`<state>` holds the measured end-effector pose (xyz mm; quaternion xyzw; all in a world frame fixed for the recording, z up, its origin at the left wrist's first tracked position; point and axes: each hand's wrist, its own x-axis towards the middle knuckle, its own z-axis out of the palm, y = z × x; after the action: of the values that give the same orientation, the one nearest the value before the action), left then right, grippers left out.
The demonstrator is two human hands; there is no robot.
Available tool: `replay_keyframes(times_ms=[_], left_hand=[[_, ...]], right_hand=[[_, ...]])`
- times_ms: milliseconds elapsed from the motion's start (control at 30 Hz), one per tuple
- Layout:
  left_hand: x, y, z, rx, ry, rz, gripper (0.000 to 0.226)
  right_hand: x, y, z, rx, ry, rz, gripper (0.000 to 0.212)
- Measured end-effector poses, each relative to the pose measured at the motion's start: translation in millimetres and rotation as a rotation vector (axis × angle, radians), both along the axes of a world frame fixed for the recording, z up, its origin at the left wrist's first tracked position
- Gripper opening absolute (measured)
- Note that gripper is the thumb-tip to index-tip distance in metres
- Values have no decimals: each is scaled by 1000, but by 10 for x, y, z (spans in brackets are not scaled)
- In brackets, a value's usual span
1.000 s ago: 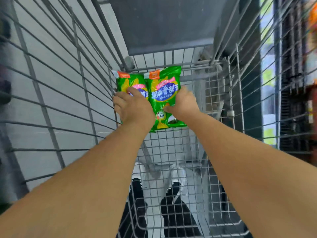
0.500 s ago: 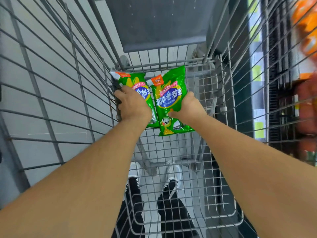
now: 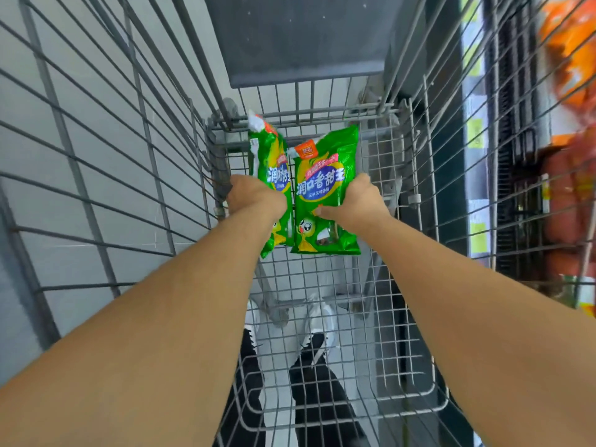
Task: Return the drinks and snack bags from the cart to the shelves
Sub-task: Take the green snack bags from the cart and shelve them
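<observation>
I'm gripping one green snack bag in each hand at the centre of the frame: my left hand [image 3: 254, 196] is clamping the left bag [image 3: 272, 162], my right hand [image 3: 353, 203] is pinching the right bag [image 3: 325, 188]. Both are tipping more upright than a second ago, lifting off the cart [image 3: 380, 285] floor. The shelves [image 3: 561, 162], blurred at right, are coming closer into view.

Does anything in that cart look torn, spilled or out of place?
Nothing stands out. Each of the hands, left and right, grips one green snack bag inside the wire cart. Both bags look sealed and whole, with nothing spilled.
</observation>
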<state>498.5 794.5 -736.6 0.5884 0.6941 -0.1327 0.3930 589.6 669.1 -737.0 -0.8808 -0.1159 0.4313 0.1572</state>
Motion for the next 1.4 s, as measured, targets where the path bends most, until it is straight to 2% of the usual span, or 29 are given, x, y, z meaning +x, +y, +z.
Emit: replay_keyframes(times_ms=[67,300,433,600,800,1067,1133,1233,1400], left_hand=[[-3,-15,67,-21,-17,-16,71],[-90,-148,129,-183,-183,117,48],[-127,-222,158,-109,-111,-14,29],[-200,-187,411,-48,-30,-222,29],[-213,-80,1180,13,-2,-486,37],[-204,88,2623,146,-63,-803,44],[-210,103,3003,175,-90,-894,44],[-214,43,3561,201,-153,-1018,31],[-137,-344,4411,288,-234,-1290,36]], right_hand=[[-25,-35,33,-20,10,-29,83],[-116,-212,120,-82,10,-40,73],[-154,-250,142,-68,-3,-57,67],[-176,-305,392,-47,-51,-21,62],[-218,-354,1190,-37,-126,-12,52],[-403,-507,2623,-49,-323,-28,50],[-494,-596,3022,-58,-377,-54,54],[-655,-795,3566,-69,-465,-95,62],[-987,-1327,4347,-91,-526,-221,67]])
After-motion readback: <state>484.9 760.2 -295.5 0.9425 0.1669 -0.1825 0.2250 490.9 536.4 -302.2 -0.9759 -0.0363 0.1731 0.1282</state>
